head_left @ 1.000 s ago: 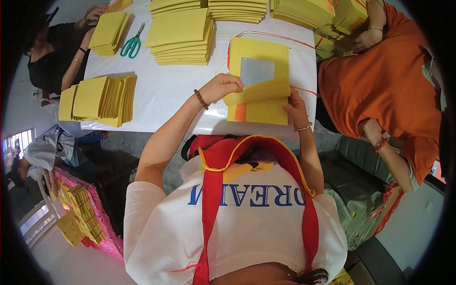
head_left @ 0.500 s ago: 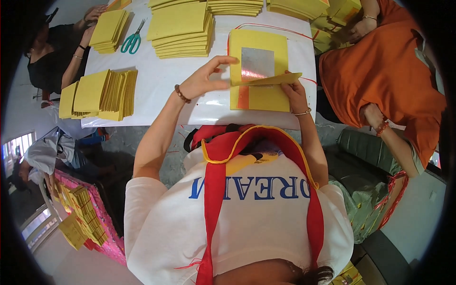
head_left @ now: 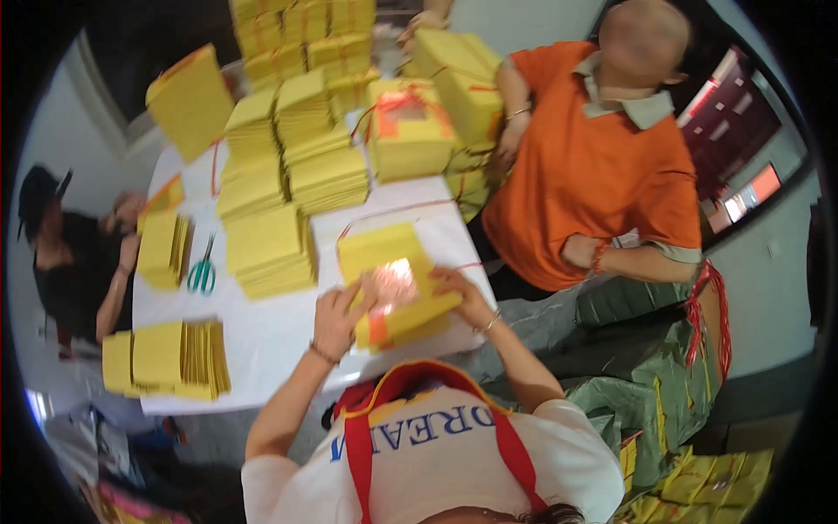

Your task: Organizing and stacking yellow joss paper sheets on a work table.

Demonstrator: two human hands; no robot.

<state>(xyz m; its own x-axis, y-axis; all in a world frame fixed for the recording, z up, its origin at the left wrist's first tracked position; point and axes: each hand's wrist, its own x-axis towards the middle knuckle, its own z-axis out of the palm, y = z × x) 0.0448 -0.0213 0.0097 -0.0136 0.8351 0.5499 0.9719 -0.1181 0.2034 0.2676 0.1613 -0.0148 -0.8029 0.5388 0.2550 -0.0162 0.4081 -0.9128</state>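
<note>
At counter's (head_left: 288, 332) near edge: yellow paper stack (head_left: 393, 284) with foil square.
Left hand (head_left: 336, 319) flat, fingers spread, on stack; right hand (head_left: 458, 293) pinching its right edge; scissors (head_left: 202, 272) well apart.

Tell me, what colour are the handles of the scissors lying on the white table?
Teal-green handles on the scissors, seen best in the head view.

Bare table (head_left: 271, 327) left of stack; yellow piles (head_left: 266, 249) block beyond.
</note>
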